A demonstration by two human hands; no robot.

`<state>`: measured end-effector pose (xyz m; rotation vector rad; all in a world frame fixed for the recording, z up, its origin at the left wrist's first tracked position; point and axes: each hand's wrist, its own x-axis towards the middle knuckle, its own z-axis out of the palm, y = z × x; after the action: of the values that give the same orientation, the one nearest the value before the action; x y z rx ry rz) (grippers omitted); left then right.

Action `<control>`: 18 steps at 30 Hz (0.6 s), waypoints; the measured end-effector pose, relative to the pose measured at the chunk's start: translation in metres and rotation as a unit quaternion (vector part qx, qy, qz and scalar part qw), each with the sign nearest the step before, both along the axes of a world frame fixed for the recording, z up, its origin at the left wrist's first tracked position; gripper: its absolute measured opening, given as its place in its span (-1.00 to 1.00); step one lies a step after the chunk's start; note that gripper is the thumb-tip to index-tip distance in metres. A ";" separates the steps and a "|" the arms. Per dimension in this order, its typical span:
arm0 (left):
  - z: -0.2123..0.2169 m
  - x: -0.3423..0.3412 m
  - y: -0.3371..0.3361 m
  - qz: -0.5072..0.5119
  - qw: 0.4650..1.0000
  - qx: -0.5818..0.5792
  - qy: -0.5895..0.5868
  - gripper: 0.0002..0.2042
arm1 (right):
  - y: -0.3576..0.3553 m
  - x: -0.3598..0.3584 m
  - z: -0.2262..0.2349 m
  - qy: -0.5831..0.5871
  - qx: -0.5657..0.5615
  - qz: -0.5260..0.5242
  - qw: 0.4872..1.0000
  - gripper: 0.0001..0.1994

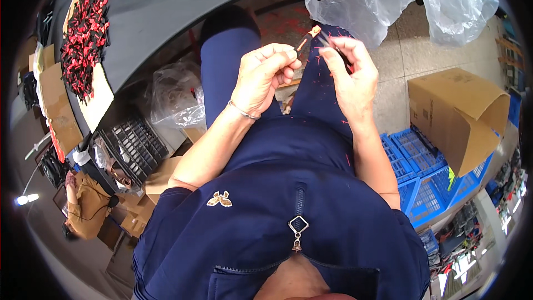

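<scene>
Between the thumb and fingers of my left hand (pixel 264 78) is pinched a small black strip with an orange-red end (pixel 315 30). Its orange end points up and to the right, above my lap. My right hand (pixel 355 75) is closed round thread snips (pixel 324 39), whose grey blades are smeared by motion. These blades are close beside the strip's orange end; I cannot tell whether they touch it. Red thread scraps (pixel 343 122) cling to my dark blue trousers below the hands.
A heap of black-and-red pieces (pixel 86 39) lies on cardboard on the dark table (pixel 161 11) at left. Clear plastic bags (pixel 355 0) hang at the far right. An open cardboard box (pixel 455 111) rests on blue crates (pixel 425 189) to my right. A person (pixel 89 205) is at far left.
</scene>
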<state>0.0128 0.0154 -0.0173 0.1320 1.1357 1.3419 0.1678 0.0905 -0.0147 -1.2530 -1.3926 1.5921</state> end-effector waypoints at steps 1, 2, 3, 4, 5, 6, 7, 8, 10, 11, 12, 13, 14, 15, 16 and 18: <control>0.000 0.001 0.001 0.001 1.000 0.000 0.000 -0.88 | -0.002 0.003 0.005 -0.051 0.030 0.018 0.998 -0.80; 0.000 0.002 0.001 0.001 1.000 0.001 -0.001 -0.88 | -0.003 0.003 0.002 -0.051 0.030 0.020 0.998 -0.80; 0.000 0.004 0.002 0.001 1.000 0.002 -0.003 -0.88 | -0.006 0.004 -0.001 -0.083 0.120 0.027 0.989 -0.79; 0.001 0.005 0.002 0.001 1.000 0.001 -0.003 -0.88 | -0.008 0.004 -0.004 -0.115 0.210 0.035 0.970 -0.79; 0.002 0.006 0.003 -0.002 1.000 0.011 -0.008 -0.88 | -0.007 0.003 -0.006 -0.126 0.264 0.028 0.956 -0.79; 0.003 0.007 0.004 -0.004 1.000 0.021 -0.012 -0.88 | -0.007 0.003 -0.006 -0.126 0.264 0.028 0.956 -0.79; 0.004 0.008 0.004 -0.004 1.000 0.020 -0.012 -0.88 | -0.006 0.003 -0.007 -0.156 0.288 0.035 0.944 -0.79; 0.005 0.009 0.003 -0.003 1.000 0.020 -0.003 -0.89 | -0.006 0.003 -0.008 -0.185 0.312 0.042 0.931 -0.79; 0.004 0.008 0.002 -0.001 1.000 0.019 0.007 -0.89 | -0.006 0.005 -0.001 -0.193 0.282 0.060 0.938 -0.82; 0.003 0.008 0.001 -0.001 1.000 0.015 0.002 -0.89 | -0.005 0.005 0.002 -0.200 0.253 0.077 0.943 -0.84; 0.002 0.008 0.002 -0.001 1.000 0.012 -0.004 -0.89 | -0.005 0.005 -0.002 -0.201 0.253 0.077 0.943 -0.84; 0.002 0.007 0.004 -0.002 1.000 0.013 -0.005 -0.89 | -0.005 0.005 -0.008 -0.145 0.220 0.039 0.964 -0.83; 0.002 0.006 0.006 -0.004 1.000 0.014 0.002 -0.89 | -0.005 0.004 -0.011 -0.087 0.185 0.001 0.979 -0.82; 0.002 0.005 0.005 -0.003 1.000 0.014 0.009 -0.89 | -0.005 0.003 -0.009 -0.091 0.199 0.004 0.976 -0.83; 0.002 0.005 0.004 0.001 1.000 0.012 0.009 -0.89 | -0.005 0.002 -0.007 -0.091 0.198 0.008 0.976 -0.83; 0.003 0.004 0.002 -0.014 0.997 -0.011 0.079 -0.89 | -0.004 -0.002 -0.005 -0.154 0.245 0.057 0.956 -0.85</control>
<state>0.0171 0.0177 -0.0141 0.2401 1.2754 1.3119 0.1655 0.0861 -0.0202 -1.1567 -1.9400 1.0446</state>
